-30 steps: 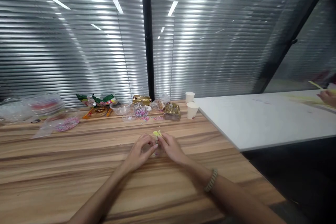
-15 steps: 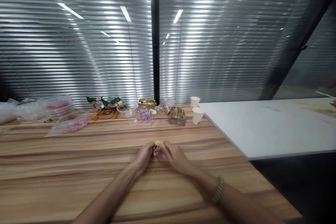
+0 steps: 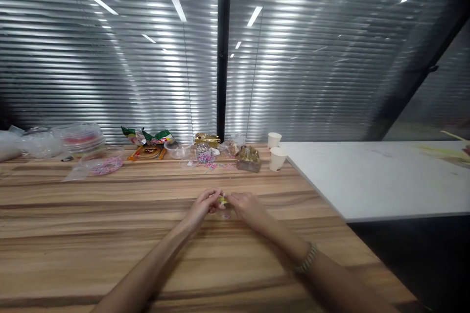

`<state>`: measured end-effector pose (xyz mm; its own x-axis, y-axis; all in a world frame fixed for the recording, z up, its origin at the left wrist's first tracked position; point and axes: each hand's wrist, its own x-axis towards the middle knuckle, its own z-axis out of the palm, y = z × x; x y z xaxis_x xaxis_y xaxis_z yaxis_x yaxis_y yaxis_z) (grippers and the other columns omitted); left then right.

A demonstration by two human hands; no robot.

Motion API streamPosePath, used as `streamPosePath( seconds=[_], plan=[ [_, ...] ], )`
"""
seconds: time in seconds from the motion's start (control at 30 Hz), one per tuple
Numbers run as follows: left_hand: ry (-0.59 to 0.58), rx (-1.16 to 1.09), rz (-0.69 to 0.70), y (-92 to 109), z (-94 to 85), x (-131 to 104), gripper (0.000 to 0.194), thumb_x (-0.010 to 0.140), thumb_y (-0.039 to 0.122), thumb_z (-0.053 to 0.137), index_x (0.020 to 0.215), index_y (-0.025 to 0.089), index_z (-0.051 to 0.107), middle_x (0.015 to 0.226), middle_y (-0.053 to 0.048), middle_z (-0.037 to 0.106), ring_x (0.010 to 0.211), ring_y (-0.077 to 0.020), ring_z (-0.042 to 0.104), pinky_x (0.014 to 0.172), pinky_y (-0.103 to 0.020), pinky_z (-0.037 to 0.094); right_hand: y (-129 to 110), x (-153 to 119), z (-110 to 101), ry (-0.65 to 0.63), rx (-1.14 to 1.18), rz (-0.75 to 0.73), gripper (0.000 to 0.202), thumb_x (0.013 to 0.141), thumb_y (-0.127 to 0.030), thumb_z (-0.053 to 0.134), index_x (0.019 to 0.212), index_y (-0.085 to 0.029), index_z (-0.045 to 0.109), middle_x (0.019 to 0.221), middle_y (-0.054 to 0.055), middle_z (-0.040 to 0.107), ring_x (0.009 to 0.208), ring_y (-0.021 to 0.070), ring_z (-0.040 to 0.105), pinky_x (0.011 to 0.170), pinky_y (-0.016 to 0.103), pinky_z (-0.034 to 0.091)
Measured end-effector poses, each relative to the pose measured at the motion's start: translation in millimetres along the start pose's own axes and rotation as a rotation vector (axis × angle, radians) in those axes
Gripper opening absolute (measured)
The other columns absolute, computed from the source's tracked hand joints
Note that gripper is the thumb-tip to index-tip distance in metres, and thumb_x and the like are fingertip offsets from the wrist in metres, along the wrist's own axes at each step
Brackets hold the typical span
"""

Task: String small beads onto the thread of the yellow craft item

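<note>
Over the middle of the wooden table, my left hand (image 3: 206, 202) and my right hand (image 3: 246, 206) meet with their fingertips pinched together. Between them is a small clear bag (image 3: 226, 215) with a few pinkish bits low in it. A yellow strip (image 3: 222, 199) sits at the top of the bag, at my fingertips. Both hands are closed on this spot, the left from one side and the right from the other. Fingers partly hide the bag's neck, so I cannot tell how the strip is fastened. A beaded bracelet (image 3: 307, 258) circles my right wrist.
Along the back stand two paper cups (image 3: 278, 159), a gold-topped pack (image 3: 248, 159), a clear bowl (image 3: 177, 149) and a bag of pink and purple bits (image 3: 205, 154). Stacked lids (image 3: 79, 137) lie left. A white table (image 3: 385, 181) adjoins right, a person's hand at its far edge.
My left fingers have shifted over the top of the bag, and my right fingers have curled in closer. The yellow strip shows less now. The camera view has tilted slightly.
</note>
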<state>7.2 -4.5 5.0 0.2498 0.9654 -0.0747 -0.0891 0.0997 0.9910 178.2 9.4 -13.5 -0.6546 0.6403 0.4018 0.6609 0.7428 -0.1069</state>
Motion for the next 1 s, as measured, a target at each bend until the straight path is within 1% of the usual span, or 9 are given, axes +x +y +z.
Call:
streamPosePath(
  seconds=[0.17,0.27,0.4,0.47,0.57,0.67,0.73,0.83,1.0],
  plan=[
    [-0.007,0.179,0.111,0.1,4.5,-4.3,0.034,0.075,0.048,0.051,0.085,0.016,0.057,0.095,-0.004,0.052,0.067,-0.0108,0.055,0.051,-0.018,0.034,-2.4,-0.6,-2.2,-0.036,-0.006,0.071,0.023,0.087,-0.022,0.041,0.106,-0.018,0.053,0.086,0.010,0.064,0.071,0.0188,0.059,0.062,0.025,0.038],
    [0.000,0.262,0.182,-1.3,8.1,-6.2,0.032,0.078,0.047,0.048,0.086,0.018,0.056,0.098,-0.004,0.051,0.066,-0.0108,0.055,0.051,-0.019,0.037,-5.1,-0.3,-1.7,-0.038,0.043,0.115,0.022,0.087,-0.021,0.039,0.104,-0.016,0.053,0.086,0.010,0.065,0.071,0.0182,0.060,0.061,0.024,0.038],
    [0.075,0.387,0.292,-1.1,8.3,-6.3,0.032,0.080,0.047,0.044,0.082,0.017,0.056,0.099,-0.006,0.052,0.067,-0.0122,0.054,0.048,-0.019,0.039,-8.9,-1.2,4.3,0.012,0.135,0.117,0.021,0.088,-0.023,0.038,0.101,-0.016,0.052,0.087,0.009,0.065,0.071,0.0176,0.059,0.061,0.024,0.037],
    [0.135,0.381,0.310,1.7,4.6,-4.8,0.033,0.080,0.046,0.043,0.094,0.018,0.051,0.104,-0.007,0.049,0.061,-0.0105,0.053,0.045,-0.019,0.040,-10.9,-2.4,7.1,0.011,0.198,0.106,0.020,0.089,-0.023,0.035,0.097,-0.017,0.053,0.083,0.007,0.064,0.069,0.0167,0.059,0.060,0.024,0.037],
    [0.237,0.289,0.307,6.2,-5.2,-0.1,0.040,0.080,0.045,0.044,0.113,0.024,0.035,0.107,-0.005,0.044,0.059,-0.0091,0.055,0.047,-0.021,0.044,-14.4,-2.7,8.3,0.033,0.395,0.145,0.023,0.090,-0.027,0.032,0.089,-0.018,0.052,0.074,0.004,0.062,0.065,0.0152,0.056,0.060,0.023,0.037],
    [0.309,0.240,0.306,2.6,-11.4,5.3,0.035,0.079,0.042,0.048,0.106,0.022,0.039,0.102,-0.004,0.045,0.079,-0.0133,0.056,0.063,-0.024,0.048,-16.6,1.2,6.9,0.159,0.742,0.278,0.030,0.091,-0.036,0.029,0.080,-0.018,0.049,0.066,0.001,0.056,0.060,0.0130,0.052,0.060,0.024,0.039],
    [0.239,0.251,0.261,-6.0,-8.3,7.3,0.031,0.077,0.041,0.051,0.097,0.018,0.046,0.095,-0.004,0.050,0.082,-0.0146,0.055,0.069,-0.025,0.047,-16.0,5.5,6.3,0.243,0.986,0.338,0.032,0.088,-0.042,0.033,0.074,-0.017,0.049,0.066,0.001,0.054,0.063,0.0129,0.052,0.064,0.024,0.040],
    [-0.052,0.191,0.175,-21.8,4.1,7.7,0.035,0.077,0.040,0.054,0.100,0.015,0.050,0.089,-0.006,0.056,0.077,-0.0149,0.055,0.066,-0.026,0.047,-13.1,10.2,6.8,0.285,1.247,0.397,0.032,0.079,-0.046,0.049,0.076,-0.016,0.055,0.074,0.003,0.056,0.073,0.0146,0.052,0.069,0.026,0.040],
    [-0.115,-0.059,0.140,-30.0,13.1,6.0,0.043,0.072,0.038,0.061,0.107,0.014,0.050,0.102,-0.011,0.056,0.082,-0.0169,0.055,0.070,-0.030,0.047,-11.9,9.2,8.4,0.221,1.387,0.468,0.032,0.072,-0.046,0.057,0.071,-0.014,0.062,0.071,0.002,0.055,0.067,0.0126,0.048,0.063,0.024,0.039]
  ],
)
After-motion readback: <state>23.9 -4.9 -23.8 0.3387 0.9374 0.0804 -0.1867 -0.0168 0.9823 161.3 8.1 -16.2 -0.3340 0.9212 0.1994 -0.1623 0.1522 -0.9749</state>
